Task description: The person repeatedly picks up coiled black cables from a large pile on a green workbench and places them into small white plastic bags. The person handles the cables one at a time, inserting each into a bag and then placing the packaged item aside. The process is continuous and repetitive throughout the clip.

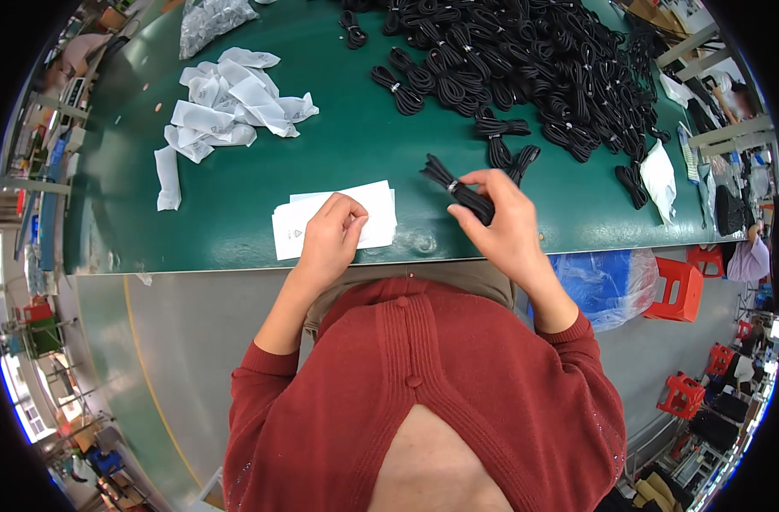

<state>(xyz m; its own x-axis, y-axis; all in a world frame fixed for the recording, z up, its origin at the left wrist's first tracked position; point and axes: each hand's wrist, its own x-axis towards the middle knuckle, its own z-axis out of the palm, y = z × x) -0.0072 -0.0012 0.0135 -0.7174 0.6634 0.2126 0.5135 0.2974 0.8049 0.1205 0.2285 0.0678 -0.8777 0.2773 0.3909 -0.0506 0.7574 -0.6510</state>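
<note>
My right hand [502, 224] grips a coiled black cable [470, 200] bound at its middle, held just above the table near its front edge. Its thumb and fingers close round the near end of the bundle, and the far end points up and left. To the left, my left hand [331, 232] rests over a small stack of flat white bags [377, 209]. Its fingers are curled and pressed to the thumb; whether a bag's edge is pinched between them is hidden. Two more cable bundles [499, 136] lie just beyond my right hand.
A large heap of black cable bundles [526, 60] covers the far right of the green table [236, 188]. Filled white bags [227, 102] are piled at the left, near a clear bag [215, 26]. Red stools [675, 290] and a blue plastic-lined container [603, 286] stand below the right edge.
</note>
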